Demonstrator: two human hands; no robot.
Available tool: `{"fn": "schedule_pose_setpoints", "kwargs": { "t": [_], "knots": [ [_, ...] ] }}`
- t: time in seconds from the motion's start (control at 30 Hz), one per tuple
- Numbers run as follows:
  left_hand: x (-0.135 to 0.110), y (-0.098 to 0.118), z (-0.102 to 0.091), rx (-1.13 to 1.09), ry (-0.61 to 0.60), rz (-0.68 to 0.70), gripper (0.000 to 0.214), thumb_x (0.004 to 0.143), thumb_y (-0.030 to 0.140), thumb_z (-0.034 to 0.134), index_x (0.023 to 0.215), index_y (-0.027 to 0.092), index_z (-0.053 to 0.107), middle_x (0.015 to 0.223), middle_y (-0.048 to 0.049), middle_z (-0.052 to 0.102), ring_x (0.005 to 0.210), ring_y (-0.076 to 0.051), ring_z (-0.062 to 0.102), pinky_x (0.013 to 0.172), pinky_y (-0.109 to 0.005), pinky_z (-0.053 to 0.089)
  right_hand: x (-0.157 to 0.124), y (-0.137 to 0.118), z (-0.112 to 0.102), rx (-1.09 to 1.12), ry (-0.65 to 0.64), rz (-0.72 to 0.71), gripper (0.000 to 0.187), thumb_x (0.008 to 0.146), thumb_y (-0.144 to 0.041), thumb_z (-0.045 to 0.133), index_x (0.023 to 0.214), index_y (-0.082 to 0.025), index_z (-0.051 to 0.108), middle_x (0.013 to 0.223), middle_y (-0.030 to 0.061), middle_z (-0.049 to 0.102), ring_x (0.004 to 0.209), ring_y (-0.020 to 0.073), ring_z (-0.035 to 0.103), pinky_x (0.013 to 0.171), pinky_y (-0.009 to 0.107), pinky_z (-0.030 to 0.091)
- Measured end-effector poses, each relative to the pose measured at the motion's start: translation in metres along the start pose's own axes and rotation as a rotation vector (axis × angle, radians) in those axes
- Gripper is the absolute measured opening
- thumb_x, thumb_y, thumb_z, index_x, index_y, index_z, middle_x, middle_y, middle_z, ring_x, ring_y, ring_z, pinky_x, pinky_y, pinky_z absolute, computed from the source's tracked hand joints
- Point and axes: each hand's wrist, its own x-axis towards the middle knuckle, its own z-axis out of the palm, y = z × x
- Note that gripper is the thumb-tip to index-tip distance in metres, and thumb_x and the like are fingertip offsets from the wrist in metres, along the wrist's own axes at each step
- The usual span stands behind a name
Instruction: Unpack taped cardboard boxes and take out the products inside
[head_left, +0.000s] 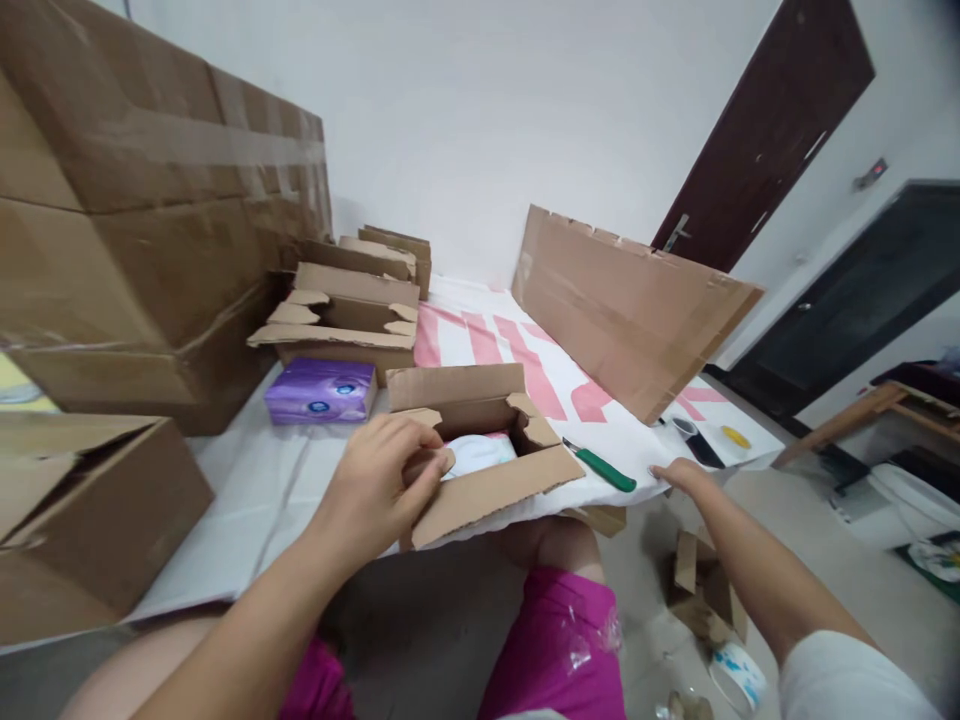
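An open cardboard box [480, 480] sits at the table's near edge with something white [480, 455] inside. My left hand [379, 485] grips the box's near-left flap, fingers curled over its edge. My right hand [675, 474] rests flat on the table edge to the right, fingers stretched toward a green-handled knife [604, 467] and a little apart from it, holding nothing.
A purple tissue pack [321, 391] lies behind the box. More open boxes [337, 315] stand further back, large cartons [150, 200] at left, a smaller one [82, 510] at near left. A cardboard sheet [630, 310] leans at right. Tape rolls [686, 428] lie past the knife; scraps [701, 585] on the floor.
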Motion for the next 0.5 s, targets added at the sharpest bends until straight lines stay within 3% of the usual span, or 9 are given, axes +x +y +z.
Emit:
{"fn": "schedule_pose_setpoints", "kwargs": {
  "t": [0.07,0.17,0.3,0.37,0.43,0.5],
  "knots": [
    [-0.001,-0.004,0.003,0.030,-0.076,-0.012,0.017,0.081,0.035,0.057,0.091,0.022,0.062,0.105,-0.0077,0.064,0.106,-0.027,0.055,0.093,-0.042,0.041,0.002,-0.008,-0.010,0.023,0.011,-0.020,0.026,0.091,-0.035,0.057,0.103,-0.012,0.063,0.102,0.0090,0.066,0.090,0.0203,0.064,0.079,0.037,0.053],
    [-0.004,-0.011,0.006,0.066,-0.161,-0.063,0.045,0.075,0.047,0.066,0.113,0.024,0.060,0.132,-0.0113,0.052,0.131,-0.034,0.038,0.107,-0.053,0.030,-0.003,-0.039,-0.026,0.118,0.079,-0.193,0.029,0.093,-0.034,0.048,0.093,-0.011,0.066,0.088,0.0111,0.069,0.085,0.0235,0.066,0.072,0.032,0.049],
    [-0.005,-0.018,0.007,0.083,-0.248,-0.130,0.076,0.057,0.056,0.080,0.122,0.025,0.057,0.146,-0.0133,0.039,0.140,-0.041,0.024,0.110,-0.060,0.024,-0.040,-0.102,-0.049,0.278,0.165,-0.525,0.031,0.093,-0.037,0.046,0.108,-0.016,0.062,0.099,0.0074,0.069,0.089,0.0198,0.063,0.077,0.029,0.048],
    [-0.004,-0.017,0.006,0.086,-0.287,-0.148,0.079,0.052,0.056,0.082,0.120,0.024,0.058,0.148,-0.0140,0.036,0.141,-0.043,0.020,0.110,-0.061,0.024,-0.069,-0.136,-0.062,0.352,0.183,-0.771,0.029,0.089,-0.038,0.054,0.111,-0.022,0.061,0.108,0.0048,0.066,0.096,0.0179,0.061,0.084,0.028,0.047],
    [-0.003,-0.014,0.004,0.080,-0.318,-0.157,0.073,0.052,0.054,0.083,0.115,0.023,0.062,0.148,-0.0143,0.035,0.141,-0.044,0.018,0.110,-0.061,0.026,-0.100,-0.169,-0.075,0.389,0.157,-1.254,0.032,0.085,-0.038,0.062,0.111,-0.021,0.062,0.108,0.0074,0.066,0.100,0.0203,0.060,0.088,0.032,0.047],
    [-0.002,-0.011,0.003,0.064,-0.328,-0.160,0.065,0.053,0.052,0.084,0.108,0.022,0.065,0.147,-0.0140,0.037,0.142,-0.044,0.016,0.110,-0.060,0.026,-0.125,-0.200,-0.084,0.251,0.071,-1.490,0.036,0.082,-0.036,0.066,0.114,-0.020,0.062,0.105,0.0086,0.067,0.099,0.0221,0.061,0.087,0.034,0.048]
  ]
}}
